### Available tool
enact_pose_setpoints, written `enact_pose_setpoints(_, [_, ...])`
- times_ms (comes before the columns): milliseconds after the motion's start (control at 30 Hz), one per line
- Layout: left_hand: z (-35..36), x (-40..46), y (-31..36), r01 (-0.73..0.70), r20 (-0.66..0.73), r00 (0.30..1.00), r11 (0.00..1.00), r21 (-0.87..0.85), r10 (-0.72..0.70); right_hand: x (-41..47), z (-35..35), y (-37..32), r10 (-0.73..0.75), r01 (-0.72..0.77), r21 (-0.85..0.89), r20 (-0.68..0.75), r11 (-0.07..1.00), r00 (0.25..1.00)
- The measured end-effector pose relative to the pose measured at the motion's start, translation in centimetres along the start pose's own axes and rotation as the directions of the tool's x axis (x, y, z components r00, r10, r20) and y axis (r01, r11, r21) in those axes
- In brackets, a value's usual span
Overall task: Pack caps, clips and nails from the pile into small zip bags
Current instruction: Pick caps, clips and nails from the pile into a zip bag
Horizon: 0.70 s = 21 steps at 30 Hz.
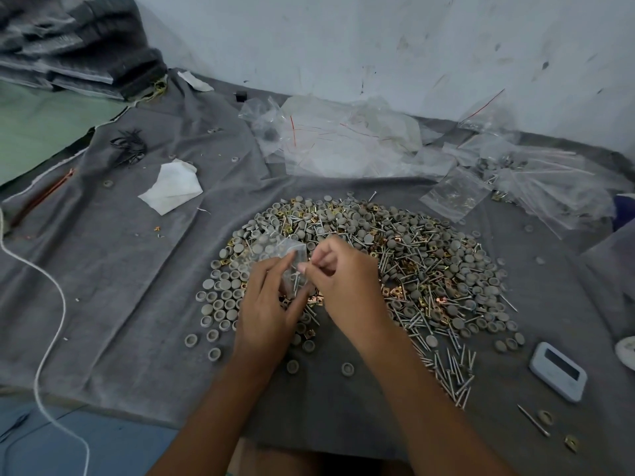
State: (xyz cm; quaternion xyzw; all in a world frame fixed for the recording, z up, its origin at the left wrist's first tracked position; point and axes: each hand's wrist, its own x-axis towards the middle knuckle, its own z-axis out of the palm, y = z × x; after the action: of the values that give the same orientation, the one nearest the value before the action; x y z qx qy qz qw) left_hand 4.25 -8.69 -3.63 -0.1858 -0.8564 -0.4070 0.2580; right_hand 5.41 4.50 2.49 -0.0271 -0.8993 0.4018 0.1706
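While the left hand (266,304) grips a small clear zip bag (285,261) with nails and caps showing inside, the right hand (347,280) pinches at its mouth; what it pinches is too small to tell. Both hands hover over the pile (395,266) of grey caps, brass clips and nails, too many to count, on a grey cloth (137,269). Beyond lie loose zip bags (343,146), one white tissue (173,187) and, at right, one grey timer (557,372).

two hands (268,304), one pile (395,266), one tissue (173,187), one timer (557,371)
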Motion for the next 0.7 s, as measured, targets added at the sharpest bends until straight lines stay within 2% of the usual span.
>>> enact_pose_setpoints(67, [0.0,-0.1,-0.1,0.020,0.005,1.000,1.000,-0.017,-0.020,-0.2,0.0,0.1,0.028,-0.023,0.110,-0.051,0.994,0.998])
enact_pose_setpoints(133, [0.1,-0.1,-0.2,0.021,-0.003,1.000,1.000,-0.013,-0.021,-0.3,0.3,0.0,0.005,0.002,0.129,-0.052,0.992,0.999])
enact_pose_setpoints(267, [0.2,0.0,-0.2,-0.007,-0.047,0.999,1.000,-0.016,0.006,-0.6,0.2,0.4,-0.061,0.052,0.099,0.093,0.994,0.994])
enact_pose_setpoints(367, [0.2,-0.1,-0.3,0.016,-0.037,0.999,1.000,-0.012,-0.016,-0.9,-1.4,1.8,-0.050,0.050,0.025,-0.017,0.998,0.999])
enact_pose_setpoints(433, [0.0,-0.1,-0.3,0.029,-0.028,0.999,0.999,-0.013,-0.030,-1.1,-2.8,3.2,0.010,-0.011,-0.013,-0.084,1.000,0.996])
enact_pose_setpoints(567, [-1.1,0.8,0.8,0.147,0.009,0.989,0.987,-0.061,-0.146,-2.1,-4.1,5.6,0.157,-0.144,-0.136,0.091,0.980,0.983])
enact_pose_setpoints(700, [-4.7,5.0,2.3,0.149,0.160,0.975,0.987,0.058,-0.156,-2.6,-3.9,6.2,0.204,-0.159,-0.213,0.205,0.964,0.957])
